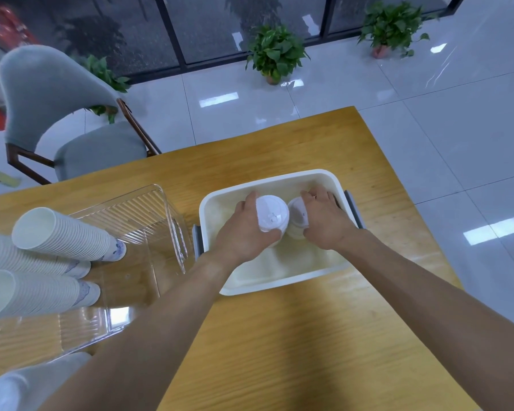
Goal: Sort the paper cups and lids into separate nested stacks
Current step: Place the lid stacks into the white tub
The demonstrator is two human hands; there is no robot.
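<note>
Left hand [244, 229] grips a white lidded paper cup [272, 218] inside the white rectangular plastic bin [279, 280] on the wooden worktop [294, 336]; right hand [324, 221], just beside it, curls over a second white lidded cup [298, 216]. Nested white paper cup stacks [57, 235] lie well left of the left hand, in a clear plastic bin [161, 221].

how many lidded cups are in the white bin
2. One lidded cup is gripped by the left hand; the other sits right of it under the right hand. More may be hidden.
</note>
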